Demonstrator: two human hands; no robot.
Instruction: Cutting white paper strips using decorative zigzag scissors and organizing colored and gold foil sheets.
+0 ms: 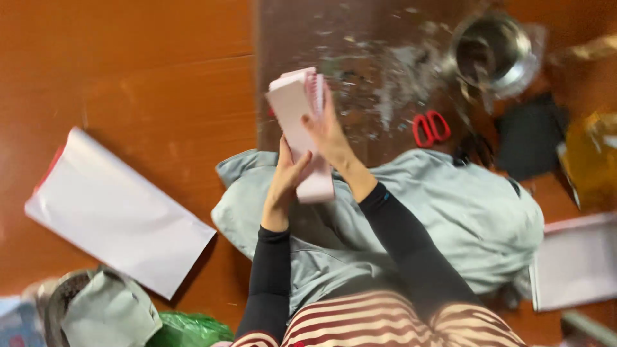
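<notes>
Glossy orange-brown wooden floor (128, 77)

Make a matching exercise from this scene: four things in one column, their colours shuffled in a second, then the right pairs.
Things:
1. scissors
2. folded stack held in both hands
3. bowl
4. cloth on the lap

Colours:
A. pale grey-green
B. red handles
C. shiny metal
D. light pink

Pairs: 1-B, 2-D, 3-C, 4-A

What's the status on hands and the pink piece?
Left hand, right hand both gripping pink folded paper. Held above grey cloth. Red scissors lie clear.
</notes>
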